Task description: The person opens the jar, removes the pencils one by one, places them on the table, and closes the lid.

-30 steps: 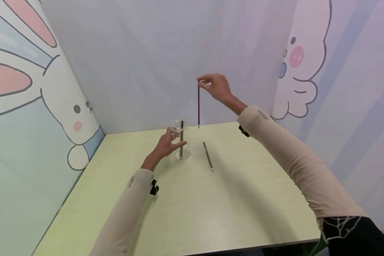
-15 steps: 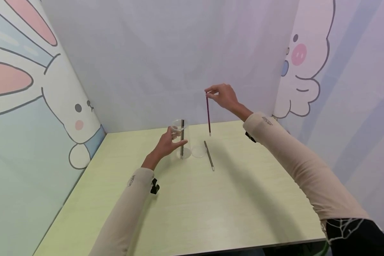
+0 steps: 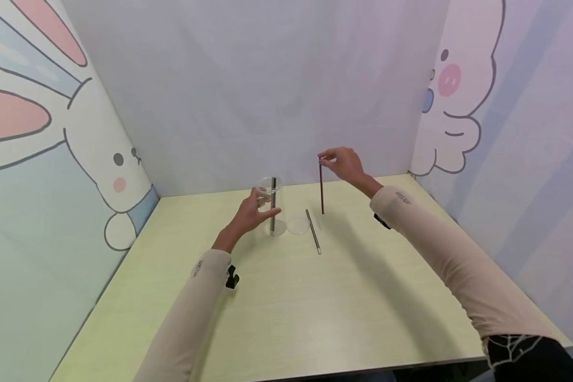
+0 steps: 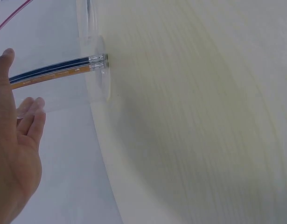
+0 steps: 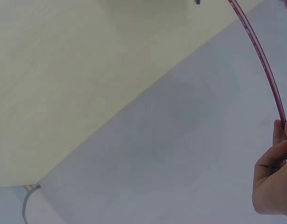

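My left hand (image 3: 248, 216) holds a clear plastic cylindrical container (image 4: 64, 100) from the left side, thumb and fingers curved around it. Inside it stand two pencils (image 4: 64, 71), one dark blue and one orange, their metal-banded ends at the base. To the right, my right hand (image 3: 345, 163) pinches a dark red pencil (image 3: 322, 188) by its top end. That pencil hangs nearly upright, its lower tip close to the tabletop; whether it touches cannot be told. Between the hands, a dark striped pencil (image 3: 313, 233) lies on the table.
A round clear disc (image 3: 297, 226), like a lid, lies just right of the container. The pale wooden table (image 3: 277, 307) meets a grey backdrop (image 3: 248, 95) behind the hands. Side panels with a cartoon rabbit (image 3: 95, 154) and a pig-nosed figure (image 3: 458, 106) flank it.
My right hand has moved down and to the right with the red pencil, bringing it from high near the container to low beside the lying pencil. The left hand stays on the container.
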